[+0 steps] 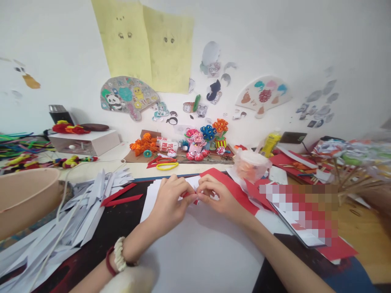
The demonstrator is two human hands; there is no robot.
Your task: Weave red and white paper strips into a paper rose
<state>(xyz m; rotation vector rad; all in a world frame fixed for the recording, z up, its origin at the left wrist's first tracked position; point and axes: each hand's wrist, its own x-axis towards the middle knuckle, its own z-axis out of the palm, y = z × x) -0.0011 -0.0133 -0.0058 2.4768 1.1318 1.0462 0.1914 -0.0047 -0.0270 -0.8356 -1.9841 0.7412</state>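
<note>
My left hand (174, 200) and my right hand (217, 196) meet above a stack of white paper sheets (198, 248). Thumbs and forefingers of both are pinched together on a small red paper piece (196, 198), mostly covered by the fingertips. Its exact shape cannot be made out. Behind my right hand, red paper (236, 193) lies partly over the white sheets. Two narrow red strips (125, 197) rest on the dark mat to the left of my left hand.
White paper strips (82, 211) pile up at left beside a beige basin (27, 199). A plastic cup (252, 162) stands behind the red paper. Flower crafts (198, 140) line the wall. At right are a pixelated patch (305, 215) and stick-mounted paper crafts (348, 158).
</note>
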